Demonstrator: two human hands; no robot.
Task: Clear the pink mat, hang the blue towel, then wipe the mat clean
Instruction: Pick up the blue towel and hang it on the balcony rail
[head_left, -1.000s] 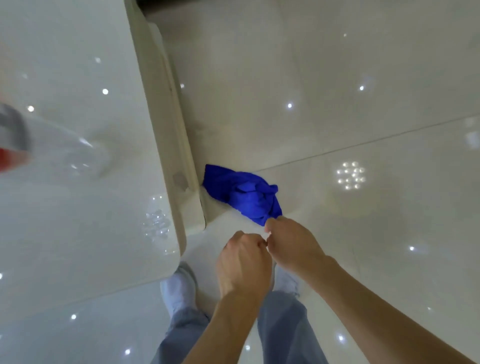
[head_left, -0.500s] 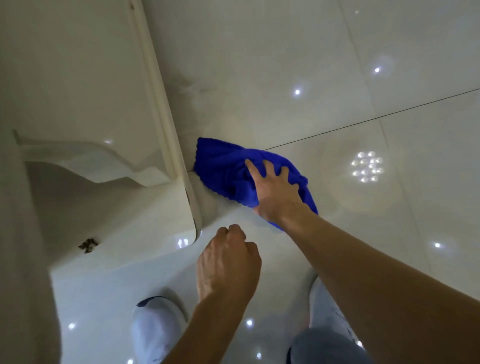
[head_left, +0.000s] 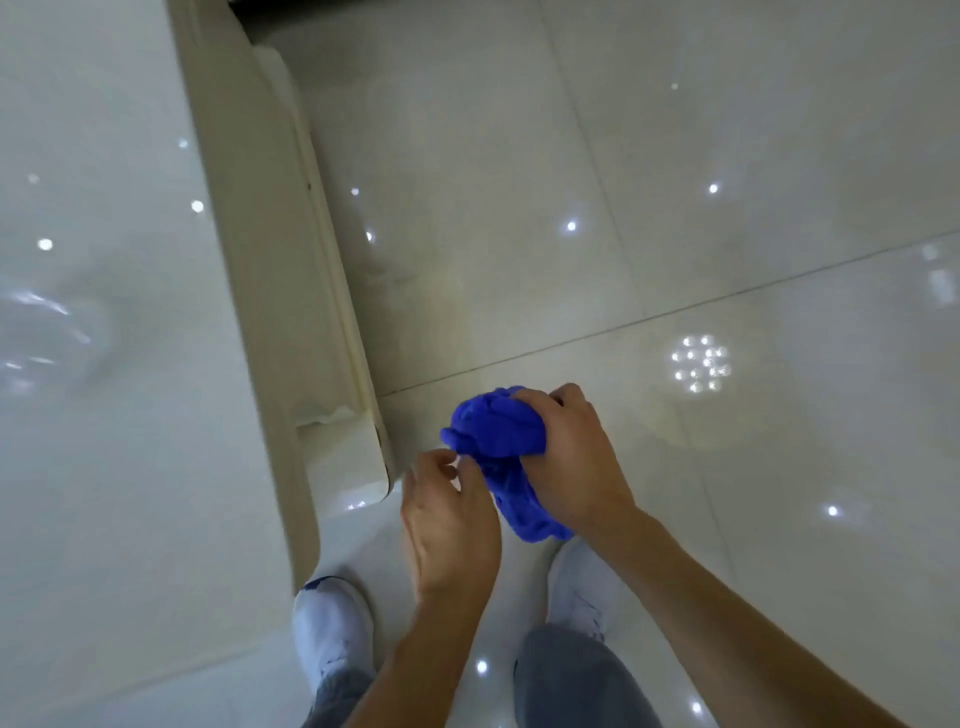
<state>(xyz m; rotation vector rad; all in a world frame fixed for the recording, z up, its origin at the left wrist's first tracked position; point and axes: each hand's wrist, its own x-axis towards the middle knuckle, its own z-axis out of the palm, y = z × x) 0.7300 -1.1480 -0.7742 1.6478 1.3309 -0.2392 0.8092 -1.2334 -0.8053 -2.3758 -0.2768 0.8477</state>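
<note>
Now right hand (head_left: 566, 457) clenching bunched blue towel (head_left: 491, 431) — left hand (head_left: 447, 514) loose, fingers at cloth.

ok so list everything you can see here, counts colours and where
blue towel: one, bright blue, bunched up and lifted off the floor, in front of the person
table: one, glossy white top with a cream edge, filling the left side
table base: one, cream, on the floor under the table edge, left of the towel
floor: glossy pale tiles with light reflections, across the right and bottom
shoes: two, white, at the bottom on the floor
trouser legs: two, grey-blue, bottom edge
right hand: one, closed around the towel
left hand: one, fingers curled, right beside the towel's hanging part; contact unclear
</note>
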